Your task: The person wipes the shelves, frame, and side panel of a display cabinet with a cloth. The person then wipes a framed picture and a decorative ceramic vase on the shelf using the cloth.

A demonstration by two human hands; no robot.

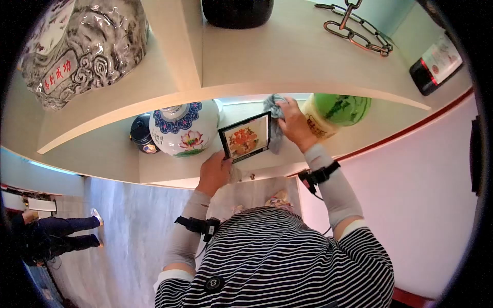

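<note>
A small black-framed picture [244, 137] with orange flowers on a pale ground is tilted above the lower shelf. My left hand [214, 172] is closed on its lower left corner. My right hand [297, 123] grips a grey-blue cloth [276, 134] bunched against the frame's right edge. Left of the frame sits a white porcelain vase [187, 132] with a lotus and a blue patterned collar. To the right of my right hand stands a green and cream container [343, 109], partly hidden by the upper shelf edge.
Overhead, the upper shelf [287, 61] carries a grey ceramic ornament [90, 56], a dark round base [237, 13], a metal chain [354, 36] and a lying bottle [436, 64]. A dark jar [144, 134] is beside the vase. Another person [61, 233] is at far left.
</note>
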